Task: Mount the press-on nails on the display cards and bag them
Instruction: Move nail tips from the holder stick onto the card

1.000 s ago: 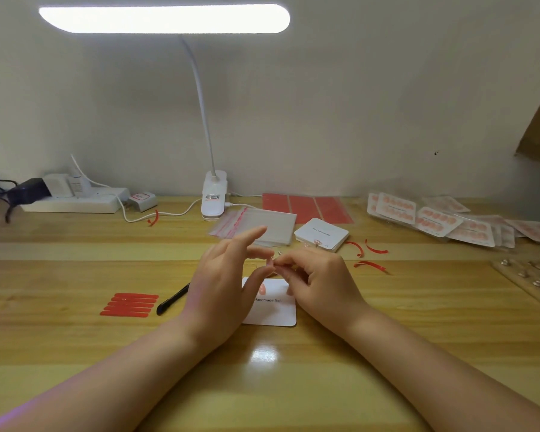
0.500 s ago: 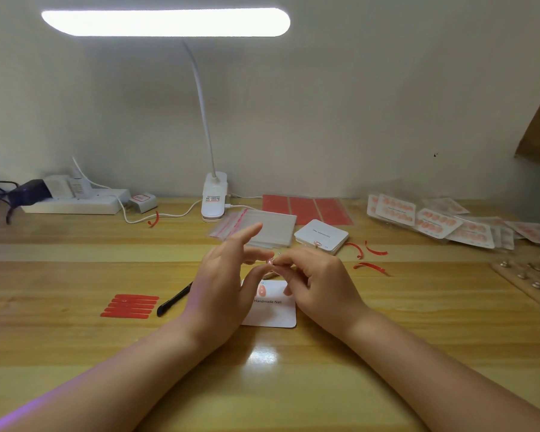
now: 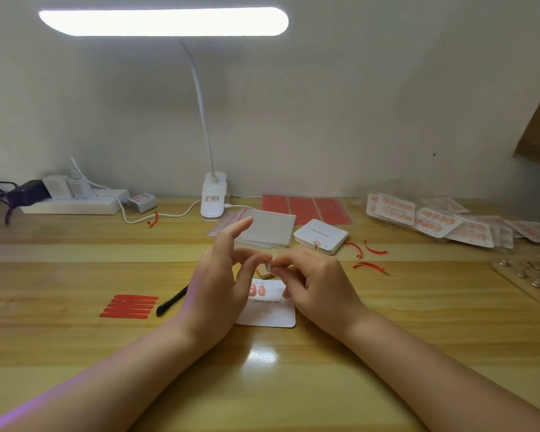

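A: Where's the nail relative to the card?

B: Small press-on nail (image 3: 267, 267) is pinched between both hands' fingertips, held just above the far edge of the display card (image 3: 267, 311). Card lies flat on the table (image 3: 418, 338), directly under and slightly toward the person. So the coming move, as I judge it, is down and a bit nearer.

A: Hand states?

B: Right hand (image 3: 317, 283) has thumb and forefinger curled onto the nail from the right. Left hand (image 3: 217, 283) pinches it from the left with thumb and a middle finger; forefinger sticks up, straight and free. Both about equally near the card.

A: Free slot?

B: Two pink nails (image 3: 257, 289) are already mounted on the card's left, long axes running away from the person, tips pointing near. Next slot looks to be just right of them, partly hidden by the right hand.

A: Nail appearance?

B: Tiny, pale, glossy. Too small to tell its orientation or whether adhesive is on it.

A: Anything nearby?

B: Red adhesive strips (image 3: 128, 306) and a black pen (image 3: 172, 302) left of the left hand. Blank card stack (image 3: 320, 236) and clear bags (image 3: 262, 230) beyond the hands. Finished bagged sets (image 3: 434, 219) far right.
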The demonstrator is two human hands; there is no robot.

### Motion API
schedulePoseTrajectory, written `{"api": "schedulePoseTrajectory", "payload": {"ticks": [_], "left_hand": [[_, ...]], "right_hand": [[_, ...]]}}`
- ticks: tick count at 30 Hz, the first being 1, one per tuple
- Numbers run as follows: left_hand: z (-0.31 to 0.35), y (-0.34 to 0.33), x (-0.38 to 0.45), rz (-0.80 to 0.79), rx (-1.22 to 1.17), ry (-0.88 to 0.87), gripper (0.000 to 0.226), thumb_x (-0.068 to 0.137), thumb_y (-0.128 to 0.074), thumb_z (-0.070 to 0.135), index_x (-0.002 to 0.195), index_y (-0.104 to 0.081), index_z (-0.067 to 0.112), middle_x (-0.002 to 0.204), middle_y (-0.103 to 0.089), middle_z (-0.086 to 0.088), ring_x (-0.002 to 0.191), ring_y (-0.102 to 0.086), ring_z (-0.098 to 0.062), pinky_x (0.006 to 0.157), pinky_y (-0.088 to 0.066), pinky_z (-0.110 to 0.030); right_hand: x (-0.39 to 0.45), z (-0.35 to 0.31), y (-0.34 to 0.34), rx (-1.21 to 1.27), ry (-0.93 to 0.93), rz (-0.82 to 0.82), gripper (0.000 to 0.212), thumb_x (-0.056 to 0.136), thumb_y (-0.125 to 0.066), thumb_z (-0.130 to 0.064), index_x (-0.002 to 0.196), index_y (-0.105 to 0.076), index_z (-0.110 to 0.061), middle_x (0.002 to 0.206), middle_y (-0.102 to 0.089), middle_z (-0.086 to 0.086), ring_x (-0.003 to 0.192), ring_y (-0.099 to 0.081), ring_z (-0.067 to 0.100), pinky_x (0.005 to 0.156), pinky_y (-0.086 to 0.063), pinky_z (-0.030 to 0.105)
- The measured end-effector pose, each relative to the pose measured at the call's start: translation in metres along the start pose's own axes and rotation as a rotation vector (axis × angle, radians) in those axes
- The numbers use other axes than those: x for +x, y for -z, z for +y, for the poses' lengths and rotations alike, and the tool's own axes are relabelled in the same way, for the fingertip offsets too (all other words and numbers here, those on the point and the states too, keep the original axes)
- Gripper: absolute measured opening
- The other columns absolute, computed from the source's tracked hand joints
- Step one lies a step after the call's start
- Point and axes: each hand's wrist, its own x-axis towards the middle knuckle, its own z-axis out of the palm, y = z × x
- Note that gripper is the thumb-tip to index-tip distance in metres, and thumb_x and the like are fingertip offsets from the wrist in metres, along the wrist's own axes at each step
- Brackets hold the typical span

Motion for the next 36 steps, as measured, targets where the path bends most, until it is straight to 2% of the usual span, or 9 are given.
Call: {"api": "schedulePoseTrajectory", "payload": {"ticks": [5,9,12,17,20,22,25,29,36], "left_hand": [[-0.002,-0.003,-0.001,0.011,-0.118,0.097,0.054,0.088,-0.066,0.016,0.135,-0.040,0.024,0.094,-0.071,0.015,0.091,-0.065,0.002,0.077,-0.043,-0.003],[-0.003,-0.001,0.000,0.030,-0.166,0.148,0.058,0.082,-0.063,0.034,0.134,-0.038,0.029,0.101,-0.069,0.013,0.098,-0.063,0.001,0.075,-0.045,-0.004],[-0.003,-0.002,-0.001,0.018,-0.170,0.166,0.060,0.080,-0.065,0.031,0.133,-0.039,0.026,0.103,-0.067,0.010,0.097,-0.062,0.001,0.069,-0.045,-0.002],[-0.005,-0.003,0.000,-0.003,-0.155,0.213,0.060,0.083,-0.071,0.012,0.134,-0.040,0.020,0.104,-0.065,0.005,0.096,-0.059,-0.002,0.064,-0.044,-0.001],[-0.007,-0.004,0.000,-0.048,-0.115,0.261,0.061,0.086,-0.071,0.012,0.138,-0.039,0.018,0.103,-0.064,0.009,0.092,-0.061,-0.001,0.065,-0.048,-0.007],[-0.007,-0.006,0.000,-0.077,-0.095,0.285,0.062,0.086,-0.070,0.014,0.138,-0.037,0.020,0.101,-0.064,0.011,0.086,-0.063,-0.001,0.067,-0.054,-0.019],[-0.007,-0.006,0.000,-0.095,-0.072,0.294,0.061,0.087,-0.070,0.014,0.136,-0.036,0.025,0.098,-0.064,0.013,0.082,-0.064,-0.001,0.067,-0.056,-0.029],[-0.005,-0.006,0.000,-0.117,-0.056,0.298,0.061,0.088,-0.070,0.016,0.134,-0.033,0.033,0.097,-0.063,0.016,0.082,-0.064,0.000,0.070,-0.057,-0.036],[-0.004,-0.006,0.000,-0.145,-0.041,0.291,0.062,0.088,-0.069,0.015,0.140,-0.035,0.024,0.097,-0.062,0.018,0.080,-0.064,0.000,0.071,-0.057,-0.038]], "right_hand": [[0.000,0.002,-0.001,0.010,-0.036,0.025,0.005,0.086,-0.068,-0.002,0.090,-0.071,-0.005,0.081,-0.069,0.001,0.059,-0.053,-0.002,0.062,-0.043,0.010],[0.001,0.005,-0.003,0.075,-0.158,0.057,0.004,0.087,-0.068,-0.005,0.087,-0.071,-0.008,0.075,-0.065,-0.013,0.059,-0.062,-0.003,0.057,-0.044,0.008],[0.002,0.010,-0.001,0.132,-0.284,0.103,0.008,0.085,-0.069,-0.009,0.081,-0.069,-0.016,0.071,-0.067,-0.014,0.061,-0.066,0.002,0.055,-0.049,0.012],[0.008,0.019,0.002,0.105,-0.451,0.105,0.011,0.083,-0.072,-0.021,0.072,-0.071,-0.026,0.064,-0.068,-0.010,0.057,-0.063,0.006,0.058,-0.055,0.030],[0.012,0.024,0.002,-0.010,-0.500,0.077,0.013,0.084,-0.071,-0.027,0.072,-0.074,-0.022,0.064,-0.068,-0.006,0.063,-0.062,0.011,0.064,-0.054,0.035],[0.013,0.027,0.001,-0.049,-0.533,0.035,0.015,0.085,-0.070,-0.029,0.074,-0.076,-0.021,0.069,-0.070,-0.004,0.070,-0.063,0.014,0.068,-0.052,0.035],[0.013,0.030,0.000,-0.104,-0.552,-0.004,0.015,0.086,-0.069,-0.031,0.076,-0.077,-0.023,0.068,-0.069,-0.005,0.069,-0.062,0.014,0.064,-0.048,0.030],[0.014,0.032,0.000,-0.145,-0.558,-0.034,0.015,0.088,-0.067,-0.034,0.080,-0.077,-0.025,0.069,-0.069,-0.007,0.070,-0.061,0.012,0.062,-0.046,0.028],[0.014,0.033,-0.001,-0.270,-0.513,-0.084,0.022,0.091,-0.063,-0.038,0.091,-0.078,-0.023,0.081,-0.074,0.000,0.081,-0.065,0.017,0.071,-0.053,0.033]]}}
